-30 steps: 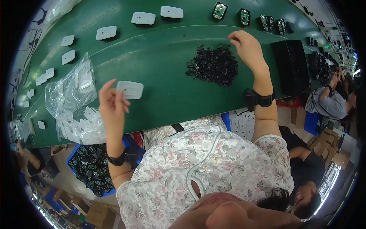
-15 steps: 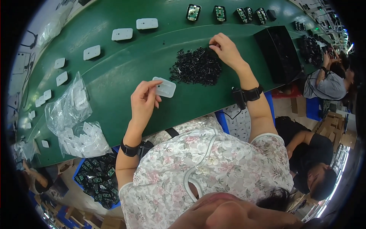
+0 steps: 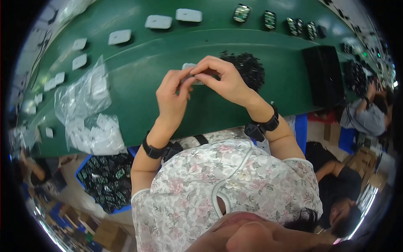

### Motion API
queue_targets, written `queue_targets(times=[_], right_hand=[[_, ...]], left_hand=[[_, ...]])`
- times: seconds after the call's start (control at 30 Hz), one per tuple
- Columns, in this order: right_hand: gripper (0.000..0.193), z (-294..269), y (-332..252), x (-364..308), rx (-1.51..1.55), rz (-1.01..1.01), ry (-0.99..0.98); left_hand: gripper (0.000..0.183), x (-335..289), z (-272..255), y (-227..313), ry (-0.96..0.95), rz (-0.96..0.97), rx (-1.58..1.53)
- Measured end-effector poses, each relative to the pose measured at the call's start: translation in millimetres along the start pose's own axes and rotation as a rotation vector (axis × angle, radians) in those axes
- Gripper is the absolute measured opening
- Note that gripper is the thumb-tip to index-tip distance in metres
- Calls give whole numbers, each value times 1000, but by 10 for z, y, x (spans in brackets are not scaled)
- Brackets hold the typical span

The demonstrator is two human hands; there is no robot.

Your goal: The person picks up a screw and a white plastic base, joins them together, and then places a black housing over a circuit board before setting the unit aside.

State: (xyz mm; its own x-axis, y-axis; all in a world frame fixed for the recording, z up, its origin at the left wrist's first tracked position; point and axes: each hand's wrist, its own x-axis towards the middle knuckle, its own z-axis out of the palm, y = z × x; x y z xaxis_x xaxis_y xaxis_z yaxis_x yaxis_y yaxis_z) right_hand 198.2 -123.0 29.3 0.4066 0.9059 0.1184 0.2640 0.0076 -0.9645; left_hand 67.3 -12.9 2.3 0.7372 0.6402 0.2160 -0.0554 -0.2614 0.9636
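Observation:
My left hand (image 3: 171,90) has thumb and fingers closed on a small white plastic cover (image 3: 188,66), mostly hidden behind the fingers of both hands. Close against those fingertips, my right hand (image 3: 224,80) is bent in a pinch. Something tiny and dark seems to sit between its fingertips, too small to name. Just beyond my right hand lies a heap of small black parts (image 3: 247,69) on the green table (image 3: 277,80), partly covered by that hand.
White covers (image 3: 158,22) stand in a curved row at far left, near plastic bags of white parts (image 3: 94,134). Black housings with circuit boards (image 3: 242,13) line the far right, behind a black box (image 3: 323,75). Below the table is a blue bin of boards (image 3: 105,180). Other people sit nearby.
My right hand has left the far edge of the black heap and come left to meet my left hand. The white cover has shifted slightly with my left hand. The whole view has turned a little.

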Motion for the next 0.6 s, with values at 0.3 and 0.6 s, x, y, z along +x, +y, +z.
queue_targets(times=[0.3, 0.6], right_hand=[[22, 307, -7, 78, 552, 187, 62], [15, 332, -98, 106, -245, -277, 102]], left_hand=[[14, -77, -144, -42, 165, 108, 38], [5, -130, -207, -12, 136, -83, -253]])
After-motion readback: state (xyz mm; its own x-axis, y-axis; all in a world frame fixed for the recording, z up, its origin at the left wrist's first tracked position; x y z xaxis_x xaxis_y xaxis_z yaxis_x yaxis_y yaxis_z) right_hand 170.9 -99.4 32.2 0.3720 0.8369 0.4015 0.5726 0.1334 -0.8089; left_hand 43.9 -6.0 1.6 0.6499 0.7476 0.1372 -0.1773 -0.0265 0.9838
